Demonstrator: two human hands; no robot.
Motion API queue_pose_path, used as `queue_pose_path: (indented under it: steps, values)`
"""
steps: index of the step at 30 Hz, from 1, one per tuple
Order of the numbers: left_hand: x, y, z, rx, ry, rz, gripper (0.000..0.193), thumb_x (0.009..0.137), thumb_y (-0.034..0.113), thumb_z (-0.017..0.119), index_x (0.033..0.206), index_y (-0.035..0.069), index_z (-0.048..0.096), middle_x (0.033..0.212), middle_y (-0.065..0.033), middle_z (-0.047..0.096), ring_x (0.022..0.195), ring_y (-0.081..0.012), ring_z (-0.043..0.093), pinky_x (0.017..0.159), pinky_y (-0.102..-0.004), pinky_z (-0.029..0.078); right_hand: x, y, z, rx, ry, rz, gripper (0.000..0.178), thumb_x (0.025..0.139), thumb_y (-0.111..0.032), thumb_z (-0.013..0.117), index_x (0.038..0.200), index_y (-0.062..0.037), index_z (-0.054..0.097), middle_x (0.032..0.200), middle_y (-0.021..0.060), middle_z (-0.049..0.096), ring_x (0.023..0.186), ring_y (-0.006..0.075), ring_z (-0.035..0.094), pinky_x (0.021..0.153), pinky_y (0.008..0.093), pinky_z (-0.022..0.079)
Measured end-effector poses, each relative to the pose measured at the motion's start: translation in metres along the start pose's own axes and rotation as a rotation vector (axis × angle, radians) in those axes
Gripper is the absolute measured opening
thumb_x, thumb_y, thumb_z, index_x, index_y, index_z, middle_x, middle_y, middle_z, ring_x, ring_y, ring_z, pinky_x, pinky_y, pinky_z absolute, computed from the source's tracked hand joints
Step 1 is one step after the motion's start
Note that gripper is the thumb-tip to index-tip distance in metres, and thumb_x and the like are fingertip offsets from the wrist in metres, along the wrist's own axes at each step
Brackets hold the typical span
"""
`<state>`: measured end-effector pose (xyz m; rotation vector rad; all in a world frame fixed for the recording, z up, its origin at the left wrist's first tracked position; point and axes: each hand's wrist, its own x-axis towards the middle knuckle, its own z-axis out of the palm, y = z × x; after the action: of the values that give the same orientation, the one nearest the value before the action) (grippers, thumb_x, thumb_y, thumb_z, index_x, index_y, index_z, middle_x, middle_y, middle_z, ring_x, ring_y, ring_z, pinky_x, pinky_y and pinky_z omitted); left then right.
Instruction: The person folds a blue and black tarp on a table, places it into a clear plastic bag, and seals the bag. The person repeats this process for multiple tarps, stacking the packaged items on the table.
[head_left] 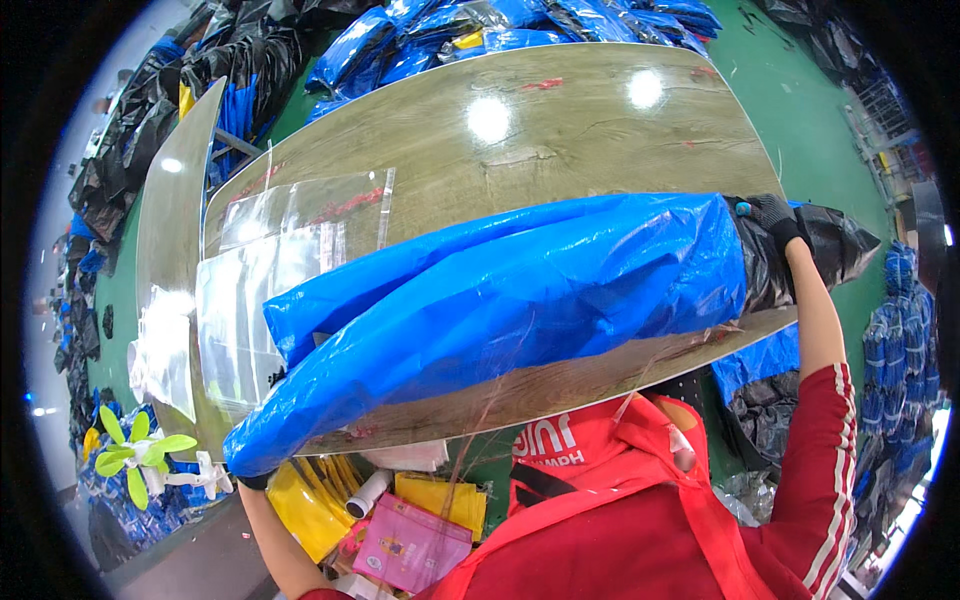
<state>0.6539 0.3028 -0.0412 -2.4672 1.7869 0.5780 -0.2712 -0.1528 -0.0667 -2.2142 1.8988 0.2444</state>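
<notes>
A long folded blue plastic sheet (520, 285) lies slantwise across the wood-patterned table (600, 120), with creases along its length. A black plastic piece (845, 245) sticks out of its right end, past the table's edge. My right hand (775, 218), in a dark glove, is closed on the black plastic where it meets the blue. At the near left corner, my left hand (255, 482) holds the other end of the blue sheet. Most of that hand is hidden under the plastic; dark glove fingertips seem to show at the fold.
Clear plastic bags (270, 290) lie at the table's left, beside a small green-bladed fan (140, 452). Under the near edge are yellow packs (310, 500), a pink pack (412, 545) and a cardboard tube (368, 494). Blue bundles (400, 45) are heaped beyond the table.
</notes>
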Motion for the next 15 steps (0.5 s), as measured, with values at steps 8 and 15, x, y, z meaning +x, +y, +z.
queue_pose_path:
  steps: [8, 15]
  values:
    - [0.052, 0.042, 0.018, -1.393, 0.78, -0.194, 0.063, 0.086, 0.044, 0.067, 0.129, 0.001, 0.053, 0.122, -0.0102, 0.058, 0.107, -0.022, 0.055, 0.094, -0.0372, 0.044, -0.031, -0.074, 0.0, 0.055, 0.203, -0.03, 0.05, 0.085, -0.054, 0.055, 0.102, -0.0086, 0.071, 0.099, 0.0187, 0.068, 0.094, 0.0375, 0.064, 0.082, 0.0447, 0.049]
    - [0.077, 0.025, -0.004, -0.122, 0.383, -0.419, 0.049, 0.087, 0.04, 0.065, 0.113, -0.002, 0.059, 0.109, -0.0219, 0.062, 0.097, -0.0348, 0.059, 0.089, -0.0435, 0.044, -0.058, -0.117, 0.013, -0.147, 0.177, -0.064, 0.062, 0.083, -0.069, 0.047, 0.098, -0.0138, 0.07, 0.094, 0.0171, 0.069, 0.089, 0.038, 0.066, 0.078, 0.0493, 0.05]
